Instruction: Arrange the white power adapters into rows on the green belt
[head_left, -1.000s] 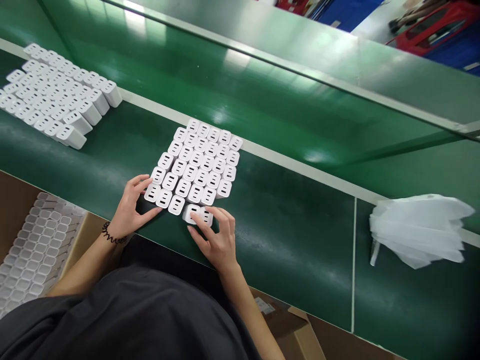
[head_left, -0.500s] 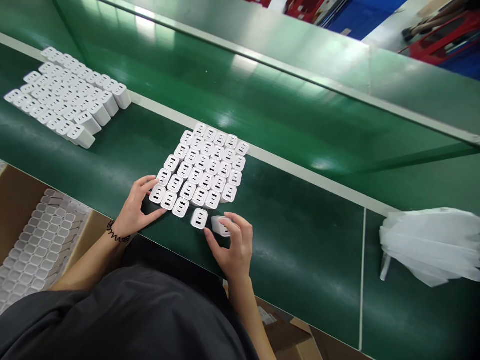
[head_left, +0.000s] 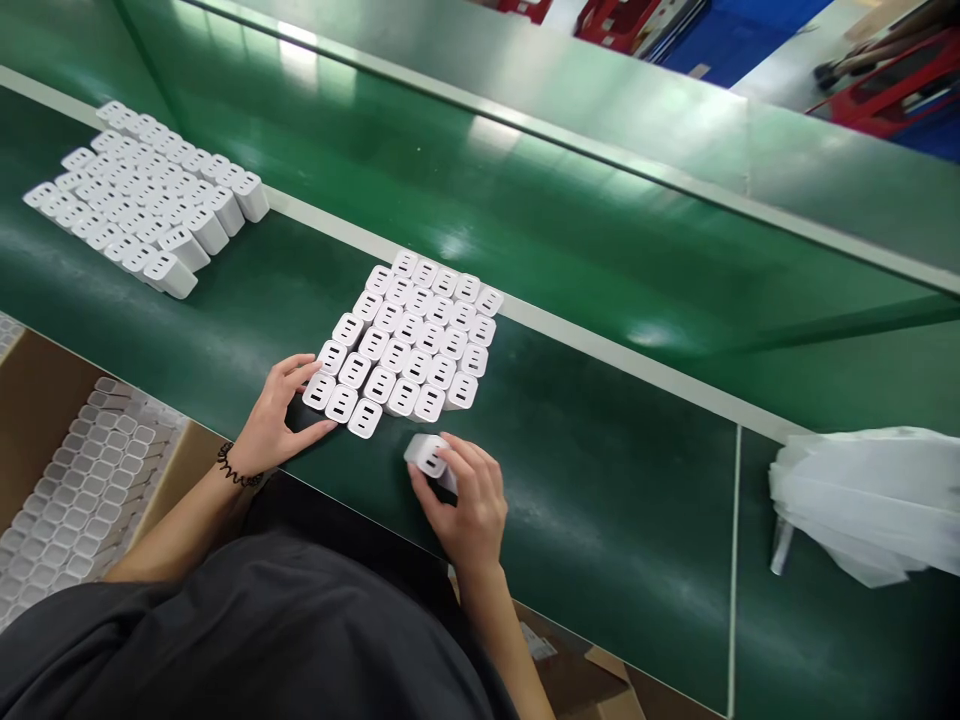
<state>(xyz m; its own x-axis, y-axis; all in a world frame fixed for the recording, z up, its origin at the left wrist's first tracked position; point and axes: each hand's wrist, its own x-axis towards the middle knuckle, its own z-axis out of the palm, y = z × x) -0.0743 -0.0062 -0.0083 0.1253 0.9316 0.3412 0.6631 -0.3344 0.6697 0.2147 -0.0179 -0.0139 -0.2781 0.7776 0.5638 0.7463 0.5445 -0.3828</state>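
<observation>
White USB charger blocks (head_left: 409,325) stand upright in a close-packed group on the green bench, port faces up. My left hand (head_left: 274,415) rests at the group's near left corner, thumb and fingers spread around the corner chargers, fingertips at their sides. Just to the right of the front row, my right hand (head_left: 472,500) pinches a white USB charger (head_left: 429,456) between thumb and fingers, its ported face tilted upward. More white shows beneath those fingers; I cannot tell whether it belongs to a second charger.
Another group of white chargers (head_left: 142,190) stands at the bench's far left. A cardboard box (head_left: 161,480) with rows of clear-topped white pieces is below on the left. Translucent plastic bags (head_left: 862,500) lie at the right. A green wall (head_left: 570,240) runs along the back.
My right hand has closed on a charger near the front row. The charger that stood alone beside that row is no longer in its spot. My left hand has stayed at the corner.
</observation>
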